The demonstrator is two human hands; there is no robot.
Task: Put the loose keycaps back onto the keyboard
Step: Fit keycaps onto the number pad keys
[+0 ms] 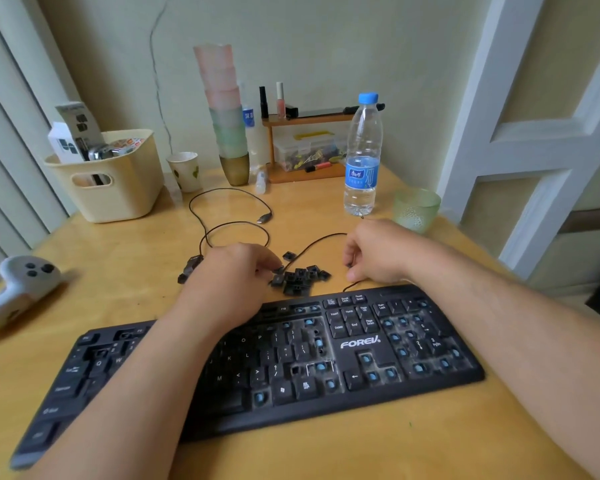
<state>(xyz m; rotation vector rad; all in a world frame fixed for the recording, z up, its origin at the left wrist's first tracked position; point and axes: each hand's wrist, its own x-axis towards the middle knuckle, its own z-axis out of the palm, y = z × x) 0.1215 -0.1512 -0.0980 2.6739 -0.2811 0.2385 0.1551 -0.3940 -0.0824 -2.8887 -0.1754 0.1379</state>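
keyboard (pixel 361 344) middle under the left forearm, left end blurred; controller (pixel 21 282) cut by the edge

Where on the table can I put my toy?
Bare wood lies between the basket and the controller, and along the near edge in front of the keyboard. It is crowded behind the keyboard: keycaps, cable, both hands, bottle, cups.

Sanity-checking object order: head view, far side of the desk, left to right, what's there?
Cream basket → paper cup → stack of cups → water bottle → green glass.
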